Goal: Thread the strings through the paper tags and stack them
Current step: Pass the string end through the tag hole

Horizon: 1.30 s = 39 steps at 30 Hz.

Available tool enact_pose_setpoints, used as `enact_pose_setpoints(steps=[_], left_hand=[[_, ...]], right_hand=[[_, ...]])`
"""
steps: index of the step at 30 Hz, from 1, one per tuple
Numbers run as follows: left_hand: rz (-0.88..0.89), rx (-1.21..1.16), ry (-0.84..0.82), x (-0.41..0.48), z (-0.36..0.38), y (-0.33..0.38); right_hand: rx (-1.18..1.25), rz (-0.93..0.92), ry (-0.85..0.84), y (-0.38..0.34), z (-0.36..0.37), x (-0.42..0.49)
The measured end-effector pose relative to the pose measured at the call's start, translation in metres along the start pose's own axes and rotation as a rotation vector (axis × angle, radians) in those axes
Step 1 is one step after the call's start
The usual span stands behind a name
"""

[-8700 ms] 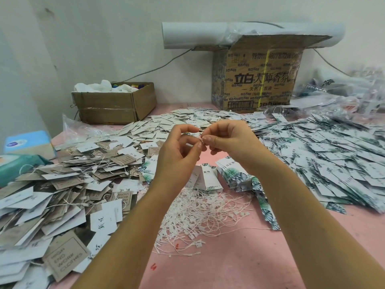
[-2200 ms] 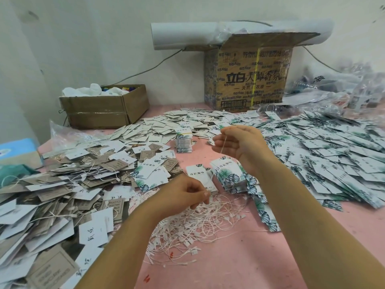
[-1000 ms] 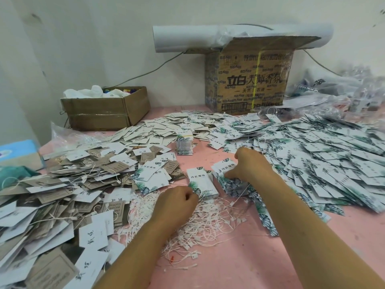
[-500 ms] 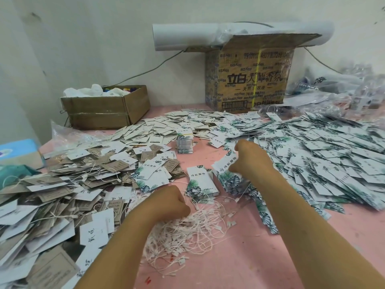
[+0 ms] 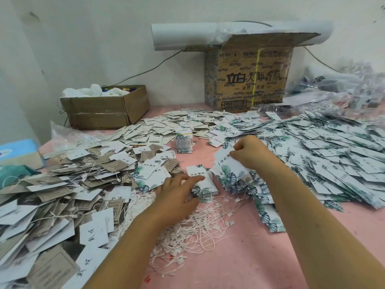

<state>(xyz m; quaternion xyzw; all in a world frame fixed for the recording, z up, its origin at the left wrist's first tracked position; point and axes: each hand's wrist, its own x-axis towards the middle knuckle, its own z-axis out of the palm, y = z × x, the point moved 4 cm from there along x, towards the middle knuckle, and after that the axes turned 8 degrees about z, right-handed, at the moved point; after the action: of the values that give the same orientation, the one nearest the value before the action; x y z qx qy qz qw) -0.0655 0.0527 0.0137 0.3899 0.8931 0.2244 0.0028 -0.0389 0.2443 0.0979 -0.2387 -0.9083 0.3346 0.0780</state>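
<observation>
My right hand (image 5: 251, 152) pinches the top edge of a white leaf-printed paper tag (image 5: 226, 163), lifted off a slanted row of the same tags (image 5: 239, 180). My left hand (image 5: 177, 192) lies with its fingers stretched out, fingertips touching a small neat stack of tags (image 5: 201, 180) in the middle of the pink table. A tangled pile of white strings (image 5: 198, 228) lies just in front of that stack, under my left wrist. I cannot see a string in either hand.
A heap of strung grey and white tags (image 5: 62, 190) fills the left side. Loose leaf-printed tags (image 5: 333, 155) cover the right. A banded bundle (image 5: 183, 140) stands behind. Two cardboard boxes (image 5: 104, 107) (image 5: 248, 78) and a paper roll (image 5: 187, 36) line the wall.
My left hand has come off the string pile, opened its fingers and reached forward onto the small stack. My right hand has lifted a tag from the slanted row.
</observation>
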Motion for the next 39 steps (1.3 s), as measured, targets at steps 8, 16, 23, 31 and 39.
enact_pose_setpoints(steps=[8, 16, 23, 31, 39], left_hand=[[0.013, -0.101, 0.115, 0.000, -0.001, -0.003], [-0.047, -0.060, 0.121, 0.000, -0.001, -0.001], [-0.220, 0.093, 0.126, -0.001, -0.002, -0.006], [-0.229, -0.073, 0.235, -0.003, -0.003, -0.003], [-0.359, 0.003, 0.286, 0.004, 0.007, -0.001]], right_hand=[[0.036, -0.016, 0.025, -0.001, -0.001, 0.001], [-0.050, 0.051, -0.077, 0.005, 0.012, 0.002], [-0.125, 0.092, -0.076, 0.010, 0.017, 0.007], [-0.127, 0.065, -0.087, 0.010, 0.016, 0.009], [-0.119, 0.071, -0.084, 0.012, 0.016, 0.011]])
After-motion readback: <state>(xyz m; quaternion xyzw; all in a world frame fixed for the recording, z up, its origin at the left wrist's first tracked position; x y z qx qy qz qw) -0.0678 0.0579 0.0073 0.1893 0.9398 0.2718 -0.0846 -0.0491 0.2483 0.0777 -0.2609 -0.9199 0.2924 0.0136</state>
